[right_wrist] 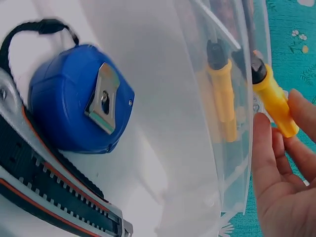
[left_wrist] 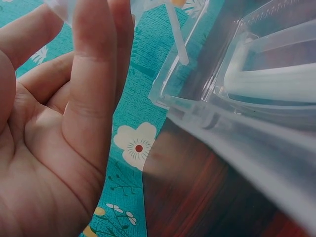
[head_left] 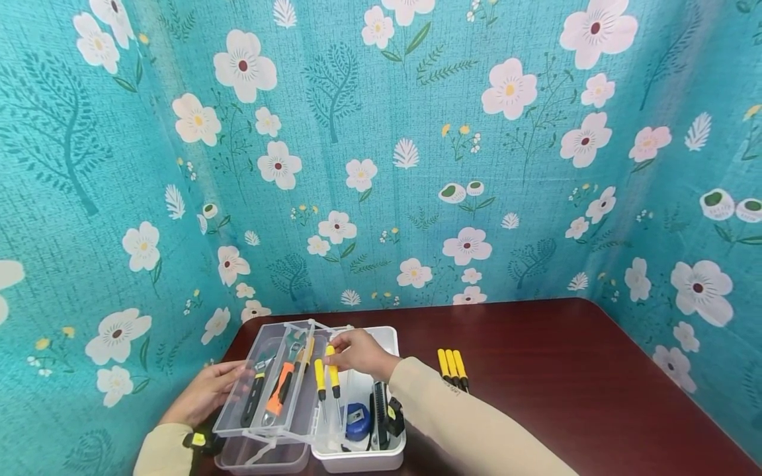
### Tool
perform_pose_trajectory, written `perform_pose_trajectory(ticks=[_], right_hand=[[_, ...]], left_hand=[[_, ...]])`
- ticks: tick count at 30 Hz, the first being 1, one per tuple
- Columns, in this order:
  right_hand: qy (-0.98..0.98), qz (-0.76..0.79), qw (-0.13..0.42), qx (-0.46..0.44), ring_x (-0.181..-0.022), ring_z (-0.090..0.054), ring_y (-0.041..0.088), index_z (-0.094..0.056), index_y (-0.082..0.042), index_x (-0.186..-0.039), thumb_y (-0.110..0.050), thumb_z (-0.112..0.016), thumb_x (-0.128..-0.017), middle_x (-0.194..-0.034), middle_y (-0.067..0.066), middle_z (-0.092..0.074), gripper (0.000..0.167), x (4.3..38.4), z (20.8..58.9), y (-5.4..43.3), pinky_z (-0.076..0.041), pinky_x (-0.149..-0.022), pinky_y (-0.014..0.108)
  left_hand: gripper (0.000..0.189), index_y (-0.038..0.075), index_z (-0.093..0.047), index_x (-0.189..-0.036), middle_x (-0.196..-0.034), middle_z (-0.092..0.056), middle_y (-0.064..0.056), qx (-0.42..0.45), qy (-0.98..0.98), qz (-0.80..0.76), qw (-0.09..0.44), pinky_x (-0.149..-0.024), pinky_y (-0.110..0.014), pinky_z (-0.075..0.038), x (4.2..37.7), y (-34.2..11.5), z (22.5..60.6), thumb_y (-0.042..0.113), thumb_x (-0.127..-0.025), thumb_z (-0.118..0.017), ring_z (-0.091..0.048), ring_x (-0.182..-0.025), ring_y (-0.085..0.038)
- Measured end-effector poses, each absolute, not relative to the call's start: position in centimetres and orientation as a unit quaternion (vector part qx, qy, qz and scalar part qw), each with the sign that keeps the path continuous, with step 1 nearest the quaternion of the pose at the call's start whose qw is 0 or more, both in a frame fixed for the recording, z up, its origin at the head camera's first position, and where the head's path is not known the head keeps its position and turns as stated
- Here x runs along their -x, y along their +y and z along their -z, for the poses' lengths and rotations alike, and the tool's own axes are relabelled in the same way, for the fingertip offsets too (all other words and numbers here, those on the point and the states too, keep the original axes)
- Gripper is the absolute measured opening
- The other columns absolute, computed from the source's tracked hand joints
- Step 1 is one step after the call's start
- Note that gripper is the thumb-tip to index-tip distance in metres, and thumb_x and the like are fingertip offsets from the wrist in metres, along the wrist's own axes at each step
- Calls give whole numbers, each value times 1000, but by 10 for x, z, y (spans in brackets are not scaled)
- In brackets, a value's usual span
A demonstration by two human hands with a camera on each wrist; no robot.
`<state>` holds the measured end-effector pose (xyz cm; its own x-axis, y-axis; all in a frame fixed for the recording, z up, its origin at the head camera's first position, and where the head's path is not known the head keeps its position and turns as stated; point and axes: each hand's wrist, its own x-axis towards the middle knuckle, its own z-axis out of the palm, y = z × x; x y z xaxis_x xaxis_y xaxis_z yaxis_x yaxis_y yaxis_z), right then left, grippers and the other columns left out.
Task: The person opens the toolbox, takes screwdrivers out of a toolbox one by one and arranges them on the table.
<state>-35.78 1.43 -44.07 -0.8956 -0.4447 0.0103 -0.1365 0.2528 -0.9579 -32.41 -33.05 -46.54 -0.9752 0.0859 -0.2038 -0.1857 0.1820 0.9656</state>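
Beside the left wall of the upper clear plastic tray point(head_left: 223, 423), my left hand point(head_left: 214, 387) holds that tray's edge, its fingertips partly seen through the plastic. My right hand point(head_left: 360, 354) pinches the yellow handle of a screwdriver point(right_wrist: 274, 101), tip down, over the tray compartment nearest the white box. Another yellow-handled screwdriver point(head_left: 320, 377) lies just left of it in the same compartment. Farther left in the trays are a black-handled adjustable wrench point(head_left: 254, 396) and an orange-and-black tool point(head_left: 280, 390).
Under the unfolded trays stands the white toolbox base point(head_left: 357, 465), holding a blue tape measure point(right_wrist: 74, 103) and a utility knife point(right_wrist: 54, 182). Several yellow-handled screwdrivers point(head_left: 452, 367) lie side by side on the dark red table point(head_left: 553, 383) at right. A floral teal curtain point(head_left: 417, 218) surrounds the table.
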Motion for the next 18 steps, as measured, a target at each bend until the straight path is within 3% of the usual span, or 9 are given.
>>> perform_pose_trajectory(ticks=[7, 15, 18], right_hand=[[768, 592, 143, 197, -77, -68, 18, -64, -6, -126, -17, -73, -88, -91, 5, -63, 41, 353, 438, 14, -57, -70, 34], [743, 624, 141, 199, -82, -67, 19, -65, -7, -125, -15, -65, -95, -93, 5, -65, 32, 349, 437, 17, -57, -71, 37], [736, 632, 142, 194, -83, -68, 19, -61, -3, -130, -15, -64, -95, -94, 6, -65, 37, 348, 436, 17, -57, -70, 38]], left_hand=[[62, -9, -46, -138, -111, -68, -13, 48, 764, -635, 101, -77, -40, -54, 324, -330, 467, 34, -96, -63, -65, -90, -27], [62, -9, -46, -138, -111, -68, -11, 32, 757, -643, 110, -77, -40, -54, 325, -331, 465, 33, -96, -63, -65, -90, -26], [61, -10, -45, -139, -111, -68, -11, 23, 753, -648, 116, -78, -40, -54, 325, -332, 464, 32, -97, -62, -65, -90, -25]])
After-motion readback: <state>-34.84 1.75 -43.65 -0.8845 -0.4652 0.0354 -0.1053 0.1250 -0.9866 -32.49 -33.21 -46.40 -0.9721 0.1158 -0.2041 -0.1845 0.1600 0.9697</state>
